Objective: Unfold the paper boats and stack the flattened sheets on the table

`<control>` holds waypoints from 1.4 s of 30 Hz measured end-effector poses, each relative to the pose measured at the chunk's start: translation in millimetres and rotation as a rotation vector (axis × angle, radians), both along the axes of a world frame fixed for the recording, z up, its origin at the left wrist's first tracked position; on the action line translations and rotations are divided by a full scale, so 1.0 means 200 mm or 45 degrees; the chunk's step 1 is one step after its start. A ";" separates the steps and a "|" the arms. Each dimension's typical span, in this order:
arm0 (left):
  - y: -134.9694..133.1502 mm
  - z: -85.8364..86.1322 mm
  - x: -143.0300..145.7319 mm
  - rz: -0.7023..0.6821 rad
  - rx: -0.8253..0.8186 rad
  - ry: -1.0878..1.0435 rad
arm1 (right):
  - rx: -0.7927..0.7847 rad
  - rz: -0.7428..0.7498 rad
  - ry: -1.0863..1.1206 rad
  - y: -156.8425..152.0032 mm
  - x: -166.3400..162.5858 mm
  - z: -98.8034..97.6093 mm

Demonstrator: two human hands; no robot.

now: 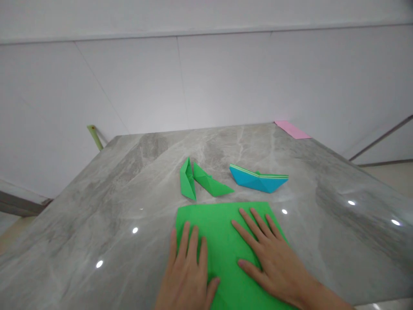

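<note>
A sheet of bright green paper [222,241] lies flat on the table. Resting on its left part is my left hand [189,271], fingers stretched out and thumb apart. My right hand [274,258] lies flat on the sheet's right side with its fingers spread. Just beyond the far edge of the sheet are two folded green paper boats, one standing lengthwise [187,181] and one slanting to the right [211,183]. Farther right sits a blue paper boat [258,180] with green and pale stripes along its rim.
The grey marbled table [129,189] meets a white wall [226,82] at the back. A pink piece of paper [293,129] lies at the far right corner, by the table's edge. Beyond the far left corner, a light green strip-like object [95,137] shows.
</note>
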State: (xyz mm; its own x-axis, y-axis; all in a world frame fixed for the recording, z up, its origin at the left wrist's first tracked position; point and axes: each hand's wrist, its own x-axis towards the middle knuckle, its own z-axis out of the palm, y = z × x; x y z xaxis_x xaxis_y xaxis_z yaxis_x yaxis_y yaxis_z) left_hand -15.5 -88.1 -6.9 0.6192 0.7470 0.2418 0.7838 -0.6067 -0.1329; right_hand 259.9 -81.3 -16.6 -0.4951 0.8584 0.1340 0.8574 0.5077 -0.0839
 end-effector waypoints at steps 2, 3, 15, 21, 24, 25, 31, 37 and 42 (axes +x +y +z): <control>0.11 0.02 0.04 -0.071 -0.220 -0.009 | -0.044 0.008 -0.002 0.00 -0.01 0.00; 0.16 0.03 0.04 -0.096 -0.292 -0.040 | -0.058 -0.002 -0.006 0.00 -0.01 0.00; 0.26 -0.03 -0.05 0.006 -0.359 -0.148 | -0.093 -0.251 -0.018 0.20 0.05 0.18; 0.26 -0.03 -0.03 -0.032 -0.347 -0.147 | 0.045 -0.207 0.254 0.60 -0.19 0.36; 0.27 -0.01 -0.03 -0.038 -0.384 -0.207 | -0.029 -0.096 0.225 0.72 -0.27 0.30; 0.28 0.00 -0.03 -0.041 -0.398 -0.265 | -0.043 -0.066 0.213 0.74 -0.28 0.29; 0.42 0.18 0.10 0.268 -0.496 -1.473 | 0.118 0.043 0.249 0.64 -0.27 0.38; 0.61 0.27 0.24 0.278 -0.864 -2.199 | 0.184 0.490 0.177 0.54 -0.34 0.47; 0.61 0.20 0.24 0.267 -1.083 -2.403 | -0.002 0.391 0.405 0.58 -0.28 0.45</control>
